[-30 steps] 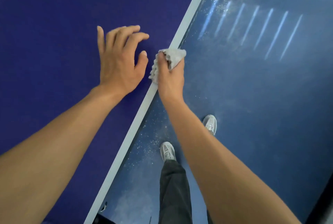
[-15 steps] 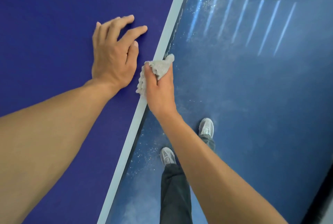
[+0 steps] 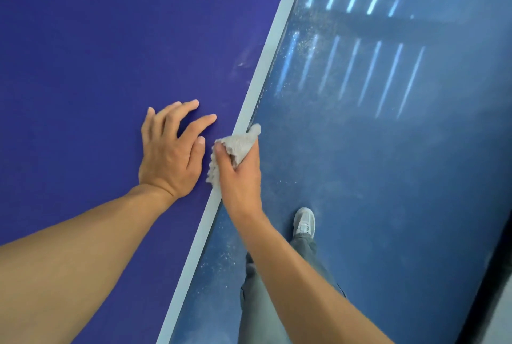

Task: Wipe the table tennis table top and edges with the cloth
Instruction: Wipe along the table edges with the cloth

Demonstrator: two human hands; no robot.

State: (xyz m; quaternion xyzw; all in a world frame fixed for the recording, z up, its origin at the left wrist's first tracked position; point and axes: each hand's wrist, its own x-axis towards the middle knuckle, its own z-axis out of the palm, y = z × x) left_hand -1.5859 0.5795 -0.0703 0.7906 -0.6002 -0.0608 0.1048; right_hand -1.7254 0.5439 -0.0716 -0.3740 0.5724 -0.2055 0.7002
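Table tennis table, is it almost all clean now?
Hard to tell what is done: the purple table top around the left hand, which rests flat on it, shows no marks. In hand: the right hand grips the grey cloth against the white edge. Left: a faint smudge on the top further along, and the edge beyond the cloth.

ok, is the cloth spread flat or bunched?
Bunched. The grey cloth is wadded in the right hand grip, folds poking out both ends, against the table's white edge.
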